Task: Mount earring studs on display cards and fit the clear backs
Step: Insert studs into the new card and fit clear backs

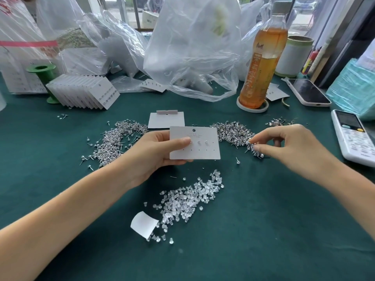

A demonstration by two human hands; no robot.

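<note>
Head view. Left hand (160,153) grips card (194,142) by its left edge, thumb on the face, card held above the surface (263,230), face up toward the camera. Top row of the card: two studs (202,142) seated, possibly a third under the thumb tip; cannot tell. Remaining top-row holes and the whole lower row show as bare dots, so the card is judged well short of full. No backs can be checked; the card's rear is hidden.

Right hand (284,147) sits over the right stud pile (237,134), thumb and forefinger pinched together at the pile's edge; whether a stud is between them is too small to tell.

Left stud pile (119,138) and clear backs (188,199) lie loose, both large. Fanned stack of cards (85,92) stands far left, apparently finished. Blank card (166,119) lies behind the held one.

Judgement: current card early; studs first, backs still to fit.
</note>
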